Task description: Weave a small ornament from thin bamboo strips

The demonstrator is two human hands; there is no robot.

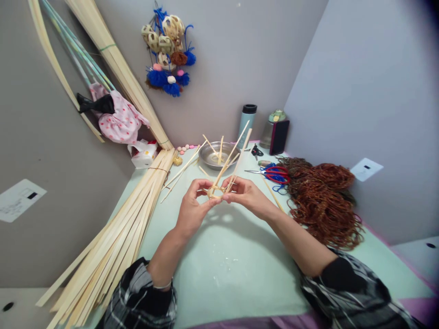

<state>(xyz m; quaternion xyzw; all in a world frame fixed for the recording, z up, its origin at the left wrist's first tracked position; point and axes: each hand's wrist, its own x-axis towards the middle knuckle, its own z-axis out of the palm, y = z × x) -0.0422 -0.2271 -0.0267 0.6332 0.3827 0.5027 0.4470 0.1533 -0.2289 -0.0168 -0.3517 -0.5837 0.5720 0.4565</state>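
Note:
Between my two hands, above the table, is a small woven ring of pale bamboo strips (pixel 215 192), with long loose ends sticking up and to the right. My left hand (pixel 195 201) pinches its left side between thumb and fingers. On the other side, my right hand (pixel 245 194) has thumb and fingertips closed on the ring's edge and a strip. Just behind them stands a metal bowl (pixel 206 160) with short strips leaning in it. Some thin strips (pixel 183 172) lie on the table left of the bowl.
A large bundle of flat bamboo strips (pixel 120 242) covers the left side. Red-handled scissors (pixel 277 174) and brown cord (pixel 322 205) lie right. A blue tumbler (pixel 246 125), a bottle (pixel 267 132) and a phone (pixel 279 138) stand behind. Woven balls (pixel 166 44) hang on the wall.

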